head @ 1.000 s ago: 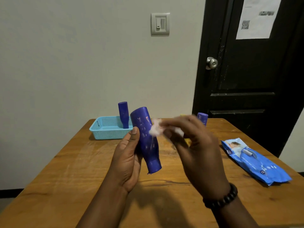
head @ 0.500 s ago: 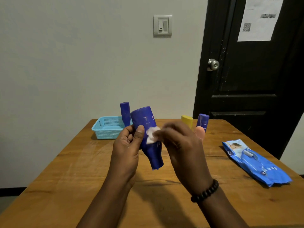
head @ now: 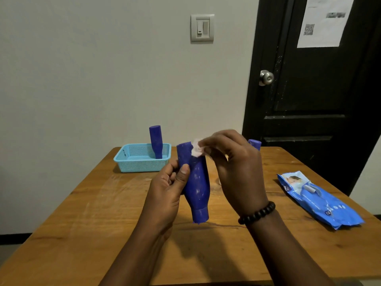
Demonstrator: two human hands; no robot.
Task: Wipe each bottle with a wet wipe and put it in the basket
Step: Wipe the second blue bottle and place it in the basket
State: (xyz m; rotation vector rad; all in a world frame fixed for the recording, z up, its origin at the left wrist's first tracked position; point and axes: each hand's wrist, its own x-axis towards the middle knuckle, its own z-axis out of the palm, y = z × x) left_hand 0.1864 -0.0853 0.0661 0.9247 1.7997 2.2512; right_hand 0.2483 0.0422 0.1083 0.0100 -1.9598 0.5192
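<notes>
One view, head camera: everything below is seen from above the table (head: pixel 86 213).
Left hand (head: pixel 165 193): curled round the held bottle (head: pixel 195 182), with the thumb pressed on its front side and the fingers wrapped behind it.
Held bottle: dark blue, kept cap-down and slightly tilted above the middle of the table, its flat base uppermost.
Right hand (head: pixel 237 168): a white wet wipe (head: pixel 196 148) is pinched in the fingertips and pressed against the upper end of the held bottle; a dark beaded bracelet (head: pixel 256 212) is worn on the wrist.
Basket (head: pixel 142 162): light blue, perforated, set at the far left corner of the table.
Bottle in basket (head: pixel 155 141): dark blue, stood cap-down inside the basket, near its right wall.
Far bottle (head: pixel 254 143): only its blue top is seen behind the right hand, near the far edge of the table; the rest is hidden.
Wipes pack (head: pixel 317 201): blue, laid flat near the right edge of the table, well apart from the hands.
Background: a pale wall with a light switch (head: pixel 202 27), and a black door (head: pixel 309 100) with a round knob (head: pixel 266 77) and a paper notice (head: pixel 323 19).
</notes>
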